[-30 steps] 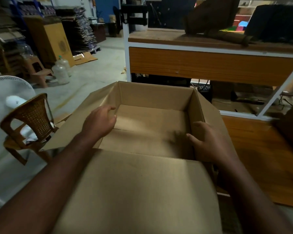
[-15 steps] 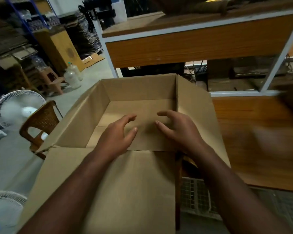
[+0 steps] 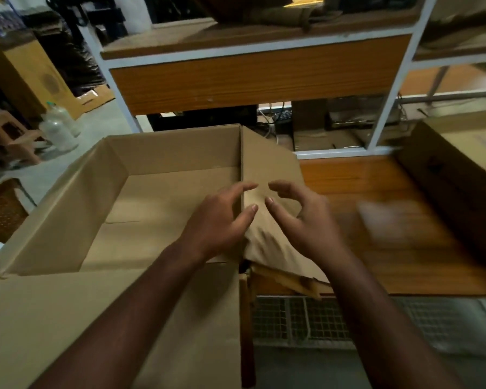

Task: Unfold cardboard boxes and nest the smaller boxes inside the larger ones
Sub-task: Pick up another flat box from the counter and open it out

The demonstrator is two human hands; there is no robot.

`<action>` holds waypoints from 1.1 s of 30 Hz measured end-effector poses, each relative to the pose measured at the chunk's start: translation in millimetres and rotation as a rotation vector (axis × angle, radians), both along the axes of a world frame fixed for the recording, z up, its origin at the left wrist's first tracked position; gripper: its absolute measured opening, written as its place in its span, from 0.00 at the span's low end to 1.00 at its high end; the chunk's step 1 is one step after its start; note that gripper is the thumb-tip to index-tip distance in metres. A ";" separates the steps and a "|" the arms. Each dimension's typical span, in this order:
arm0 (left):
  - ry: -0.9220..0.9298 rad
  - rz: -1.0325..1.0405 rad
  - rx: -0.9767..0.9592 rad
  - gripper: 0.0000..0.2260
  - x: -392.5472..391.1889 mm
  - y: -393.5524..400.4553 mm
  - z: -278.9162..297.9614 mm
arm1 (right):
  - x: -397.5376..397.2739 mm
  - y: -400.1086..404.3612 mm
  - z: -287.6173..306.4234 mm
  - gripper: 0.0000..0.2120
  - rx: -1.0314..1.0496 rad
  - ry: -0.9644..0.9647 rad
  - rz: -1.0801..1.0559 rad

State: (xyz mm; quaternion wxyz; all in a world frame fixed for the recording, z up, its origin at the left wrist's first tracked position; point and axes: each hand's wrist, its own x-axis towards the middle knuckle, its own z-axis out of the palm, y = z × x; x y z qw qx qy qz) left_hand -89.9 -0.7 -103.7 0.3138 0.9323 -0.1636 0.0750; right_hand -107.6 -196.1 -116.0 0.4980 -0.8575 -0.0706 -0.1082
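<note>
A large open cardboard box (image 3: 76, 192) stands in front of me with its flaps spread outward; nothing lies inside it. My left hand (image 3: 219, 217) hovers over the box's right wall, fingers apart, holding nothing. My right hand (image 3: 300, 217) is just to the right of it, above the box's right flap (image 3: 270, 167), fingers curled and apart, also holding nothing. The two hands nearly touch at the fingertips. Another brown cardboard box (image 3: 455, 186) rests at the right on the wooden table (image 3: 390, 262).
A white-framed wooden shelf unit (image 3: 253, 77) rises behind the box. A brown chair (image 3: 0, 211), plastic bottles (image 3: 58, 130) and a tall cardboard box (image 3: 26, 77) stand at the left on the floor. A wire grid (image 3: 306, 321) lies below the table edge.
Both hands have come up from inside the box and shifted right, over its right wall and flap. The view has swung right, showing more of the table and the second box.
</note>
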 end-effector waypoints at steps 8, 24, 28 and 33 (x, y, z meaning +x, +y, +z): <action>0.006 -0.150 0.017 0.22 20.2 -91.2 8.1 | -9.1 -105.0 -4.3 0.16 0.074 -0.096 -0.155; 0.147 -0.434 0.081 0.27 96.5 -432.6 -26.8 | 15.6 -409.1 -28.9 0.14 -0.036 -0.039 -0.516; 0.228 -0.546 0.194 0.34 87.8 -504.7 -47.2 | 14.8 -502.2 -53.1 0.34 -0.356 0.347 -0.845; 0.034 -0.773 0.426 0.41 89.7 -573.9 -68.6 | 4.0 -546.6 -74.3 0.47 -0.373 0.441 -0.794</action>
